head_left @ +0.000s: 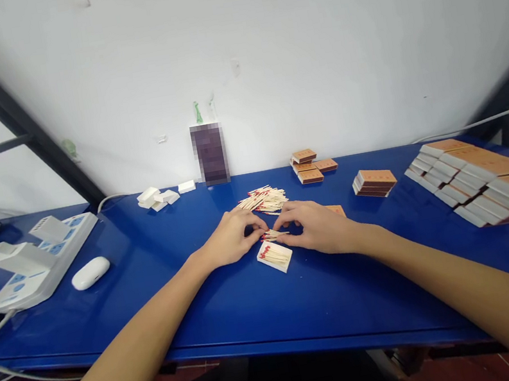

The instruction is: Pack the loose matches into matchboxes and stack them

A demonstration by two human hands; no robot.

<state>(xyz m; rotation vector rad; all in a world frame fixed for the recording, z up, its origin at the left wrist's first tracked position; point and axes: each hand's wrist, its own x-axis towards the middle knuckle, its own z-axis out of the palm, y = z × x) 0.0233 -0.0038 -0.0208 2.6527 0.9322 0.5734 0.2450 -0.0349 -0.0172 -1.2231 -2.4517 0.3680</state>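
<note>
Between my fingertips lies a small bundle of red-tipped matches (272,234). My left hand (237,236) pinches it at the red heads, while my right hand (312,226) closes on the bare wooden ends. Just below the bundle, a white matchbox tray (275,257) lies tilted on the blue table, with several matches inside, heads to the left. Beyond my hands is a loose pile of matches (263,200). An orange matchbox sleeve (336,210) shows partly behind my right hand.
Several white trays (158,197) lie at the back left. Orange matchboxes stand in a small heap (308,167), a short stack (374,183) and a large stack (481,178) on the right. A power strip (47,264) and a white earbud case (91,273) are at left.
</note>
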